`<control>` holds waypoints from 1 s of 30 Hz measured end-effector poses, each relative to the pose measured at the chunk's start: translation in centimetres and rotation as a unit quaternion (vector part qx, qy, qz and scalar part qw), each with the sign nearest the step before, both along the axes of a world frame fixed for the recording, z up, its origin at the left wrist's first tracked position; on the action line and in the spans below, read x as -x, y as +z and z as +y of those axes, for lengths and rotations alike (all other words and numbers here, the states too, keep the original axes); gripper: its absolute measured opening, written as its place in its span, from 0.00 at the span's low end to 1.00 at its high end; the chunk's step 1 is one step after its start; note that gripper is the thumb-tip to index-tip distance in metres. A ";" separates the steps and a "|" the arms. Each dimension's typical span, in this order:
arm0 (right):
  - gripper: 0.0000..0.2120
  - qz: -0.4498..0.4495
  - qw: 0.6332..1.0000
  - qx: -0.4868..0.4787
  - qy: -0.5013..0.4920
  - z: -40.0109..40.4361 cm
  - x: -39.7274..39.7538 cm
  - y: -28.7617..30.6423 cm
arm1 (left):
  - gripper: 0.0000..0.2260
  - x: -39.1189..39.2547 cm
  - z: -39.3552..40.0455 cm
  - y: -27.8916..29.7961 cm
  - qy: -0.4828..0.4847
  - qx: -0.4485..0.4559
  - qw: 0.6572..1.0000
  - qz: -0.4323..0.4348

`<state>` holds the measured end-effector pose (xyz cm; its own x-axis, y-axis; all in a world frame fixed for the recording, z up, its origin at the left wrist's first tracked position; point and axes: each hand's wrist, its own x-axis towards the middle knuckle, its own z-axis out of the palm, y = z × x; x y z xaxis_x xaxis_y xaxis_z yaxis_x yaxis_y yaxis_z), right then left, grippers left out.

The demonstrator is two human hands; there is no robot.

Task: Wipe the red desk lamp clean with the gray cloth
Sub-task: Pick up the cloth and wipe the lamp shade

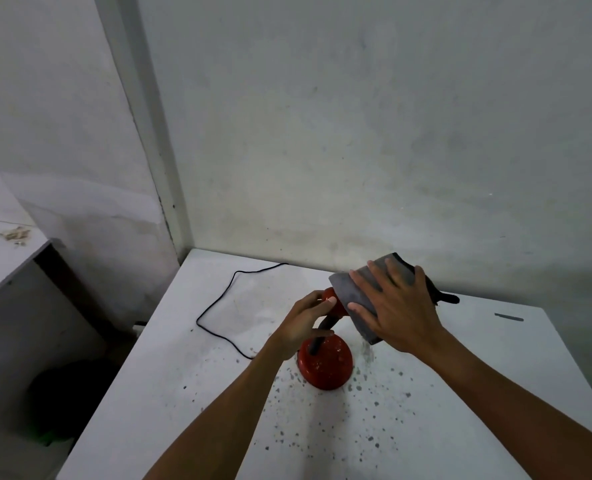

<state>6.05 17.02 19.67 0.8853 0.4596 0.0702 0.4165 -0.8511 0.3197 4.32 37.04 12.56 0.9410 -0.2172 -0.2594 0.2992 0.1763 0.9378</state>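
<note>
Lamp (325, 367) mid-wipe: right hand (400, 308) flat, fingers spread, presses cloth (355, 294) on shade (340, 307); left hand (305, 323) grips shade's rear. Base (329, 375) speckled, likely left to wipe.

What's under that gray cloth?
Part of the red desk lamp: a red sliver shows beside the gray cloth, gripped by the left hand. The rest is covered, with the right hand on top.
</note>
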 end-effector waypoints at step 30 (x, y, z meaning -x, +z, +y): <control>0.32 -0.022 0.955 -0.291 -0.049 -4.3 1.0 -4.6 | 0.09 -0.6 -2.7 0.0 0.030 -0.101 0.990 -0.092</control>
